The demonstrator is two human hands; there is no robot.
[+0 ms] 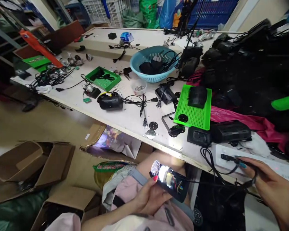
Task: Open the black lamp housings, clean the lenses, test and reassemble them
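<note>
My left hand (149, 195) holds a small black lamp unit (170, 181) over my lap; its round front glows white and coloured wires show at its open back. A black cable runs from the unit to the right. My right hand (267, 184) pinches a black plug (227, 157) on that cable, pressed against a white power strip (255, 160) at the table's near edge. Both hands are below the table's front edge.
The white table (125, 118) carries a green perforated tray (195, 112) with a black housing, a teal basket (151, 64), a green tray (103, 78), loose cables, black discs and a cup of screws (139, 86). Cardboard boxes (31, 163) lie on the floor at left.
</note>
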